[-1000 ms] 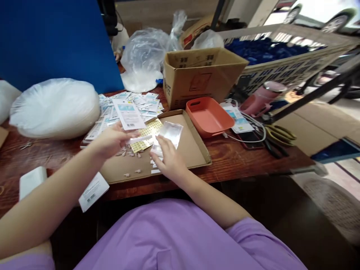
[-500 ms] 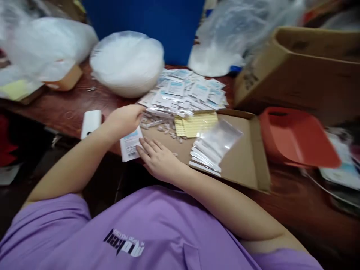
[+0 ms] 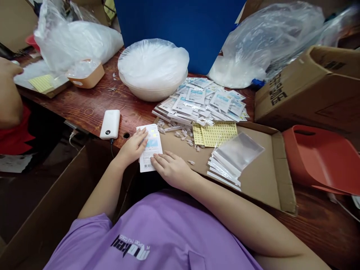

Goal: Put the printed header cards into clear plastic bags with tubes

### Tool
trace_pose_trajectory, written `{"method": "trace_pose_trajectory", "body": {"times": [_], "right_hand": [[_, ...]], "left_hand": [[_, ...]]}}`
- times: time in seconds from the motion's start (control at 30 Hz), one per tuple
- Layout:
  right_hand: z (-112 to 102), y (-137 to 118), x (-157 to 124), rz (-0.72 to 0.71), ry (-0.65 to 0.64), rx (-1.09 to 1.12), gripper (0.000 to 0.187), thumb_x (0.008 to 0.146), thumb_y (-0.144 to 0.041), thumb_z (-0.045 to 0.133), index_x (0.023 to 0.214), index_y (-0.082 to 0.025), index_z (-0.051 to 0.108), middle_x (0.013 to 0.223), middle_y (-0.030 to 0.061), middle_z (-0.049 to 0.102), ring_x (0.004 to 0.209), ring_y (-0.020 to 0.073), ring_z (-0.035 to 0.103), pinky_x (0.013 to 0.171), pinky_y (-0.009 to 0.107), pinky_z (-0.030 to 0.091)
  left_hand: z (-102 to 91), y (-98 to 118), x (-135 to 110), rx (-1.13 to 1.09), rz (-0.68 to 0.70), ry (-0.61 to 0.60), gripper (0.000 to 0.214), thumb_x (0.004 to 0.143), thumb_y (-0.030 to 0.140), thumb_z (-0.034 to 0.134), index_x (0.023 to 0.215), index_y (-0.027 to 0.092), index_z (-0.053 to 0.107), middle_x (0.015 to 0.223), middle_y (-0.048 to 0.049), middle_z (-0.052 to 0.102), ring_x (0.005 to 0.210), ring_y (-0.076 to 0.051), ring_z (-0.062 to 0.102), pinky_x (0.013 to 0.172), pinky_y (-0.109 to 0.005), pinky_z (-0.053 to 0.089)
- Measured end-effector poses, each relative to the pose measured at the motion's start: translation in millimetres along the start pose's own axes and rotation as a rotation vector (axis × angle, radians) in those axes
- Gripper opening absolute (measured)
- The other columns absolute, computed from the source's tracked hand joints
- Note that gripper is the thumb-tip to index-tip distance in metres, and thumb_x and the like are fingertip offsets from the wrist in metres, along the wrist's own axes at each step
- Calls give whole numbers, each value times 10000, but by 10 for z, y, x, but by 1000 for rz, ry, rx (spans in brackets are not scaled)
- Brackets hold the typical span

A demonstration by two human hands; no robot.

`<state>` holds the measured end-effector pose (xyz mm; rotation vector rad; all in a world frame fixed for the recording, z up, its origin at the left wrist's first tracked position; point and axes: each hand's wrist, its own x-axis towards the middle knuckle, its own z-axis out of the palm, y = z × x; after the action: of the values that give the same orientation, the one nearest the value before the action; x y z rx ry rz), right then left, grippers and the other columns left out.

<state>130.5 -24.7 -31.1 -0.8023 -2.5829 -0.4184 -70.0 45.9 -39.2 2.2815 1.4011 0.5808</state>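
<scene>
A white printed card (image 3: pixel 153 144) with a blue picture, a barcode and small yellow marks lies at the table's front edge; another layer seems to show under its left side. My left hand (image 3: pixel 132 147) grips the card's left edge, fingers over its face and thumb hidden. My right hand (image 3: pixel 173 168) lies with its fingers stretched out, fingertips touching the card's lower right edge. Just right of the card, small clear plastic pieces (image 3: pixel 185 133) are scattered in a shallow cardboard tray (image 3: pixel 253 191), along with yellow sticker sheets (image 3: pixel 219 134) and clear plastic sleeves (image 3: pixel 237 152).
Behind the tray is a heap of packed cards (image 3: pixel 197 95), beside a bowl of white material (image 3: pixel 153 71). A white power bank (image 3: pixel 110 124) with a cable lies left. A red plastic scoop (image 3: pixel 323 161) and cardboard box (image 3: pixel 306 90) stand right. Another person's arm (image 3: pixel 9 93) shows far left.
My left hand has come down from the card's top, near the heap, onto its left edge. The small yellow marks now show on the card. The camera view has shifted left.
</scene>
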Motion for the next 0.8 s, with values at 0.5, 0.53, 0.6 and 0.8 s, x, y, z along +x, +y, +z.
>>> {"method": "trace_pose_trajectory", "body": {"times": [0.5,0.53,0.6,0.8], "right_hand": [[-658,-117,-2059,533,473,-12,290,814,-94,551,1097,-154,573,1058,119,694,1039,203,652,923,398,523],[-645,-175,-2183,585,491,-33,320,791,-74,568,1098,-163,567,1068,112,691,1025,202,658,913,401,528],[-630,-285,-2353,672,525,-85,353,754,-42,591,1078,-176,563,1061,89,692,1001,199,668,914,401,526],[-692,-438,-2528,804,602,-164,321,740,-30,589,1020,-182,555,1026,61,696,974,194,677,911,398,516]], "left_hand": [[106,1628,907,385,280,-352,407,916,342,312,996,171,672,1040,-93,691,986,-244,633,856,-349,476],[314,1827,1041,379,285,-428,402,911,337,318,995,169,674,1048,-99,688,964,-243,637,831,-340,481],[747,2159,1290,400,244,-546,452,913,415,334,1073,145,659,1080,-131,674,990,-261,628,826,-342,480],[1500,2511,1654,604,112,-674,958,585,842,517,1112,54,653,1102,-225,639,1071,-388,568,891,-427,461]]}}
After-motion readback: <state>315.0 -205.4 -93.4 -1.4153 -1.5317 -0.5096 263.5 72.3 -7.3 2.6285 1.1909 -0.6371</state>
